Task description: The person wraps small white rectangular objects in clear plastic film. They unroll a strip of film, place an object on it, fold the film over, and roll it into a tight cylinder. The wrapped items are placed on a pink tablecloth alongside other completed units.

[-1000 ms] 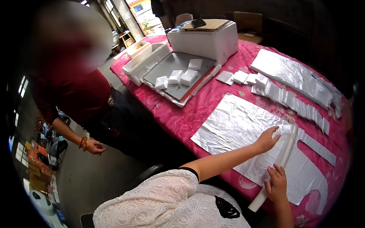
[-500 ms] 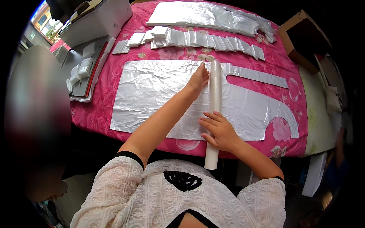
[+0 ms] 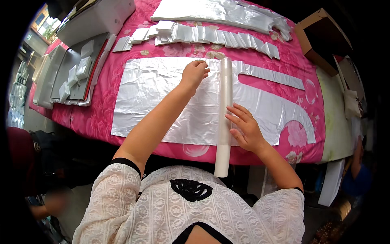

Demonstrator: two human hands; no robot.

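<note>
A stack of thin silvery-white plastic sheets (image 3: 158, 101), cut in an apron-like outline with curved cut-outs at its right side, lies flat before me. Across it rests a long, pale translucent roll (image 3: 222, 122), its near end jutting past the table edge toward my body. To the left of the roll's far part is my left hand (image 3: 196, 74), fingers loosely bent and apart, with nothing visible in them. My right hand (image 3: 247, 129) is open, fingers spread, along the roll's right side; whether the fingertips touch it I cannot tell.
A row of folded white plastic packets (image 3: 203, 34) crosses the pink flowered tablecloth (image 3: 99, 118). Beyond lies another pile of plastic sheets (image 3: 211, 12). Packets sit on a grey board (image 3: 73, 87) at left, near a white box (image 3: 97, 22). An open cardboard box (image 3: 321, 40) stands far right.
My left hand has come away from the roll, leftward. The fingers of my right hand have moved from on top of the roll to its right side. A blurred person at left has moved aside.
</note>
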